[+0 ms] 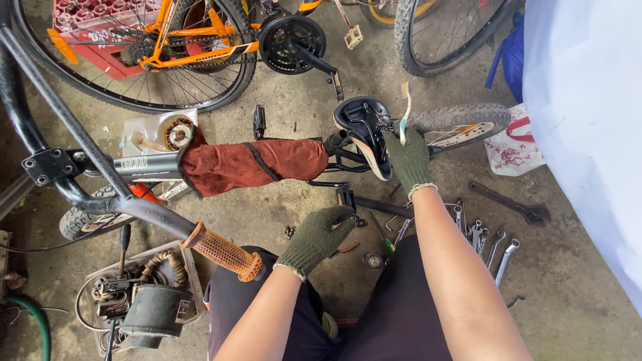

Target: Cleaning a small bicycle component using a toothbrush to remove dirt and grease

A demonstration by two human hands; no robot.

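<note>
— While the right hand [409, 159] pinches a pale strip [405, 110] against the upturned black saddle [364, 127], where's the other one?

— Left hand [319, 235] hovers half-curled by the black pedal [346, 197], gripping nothing I can see; spanners [487, 241] lie near on the concrete floor [294, 80].

— Advice?

— I'd steady the small bike's frame with the free hand; keep the strip taut; work slowly near the rear tyre [461, 119].
</note>
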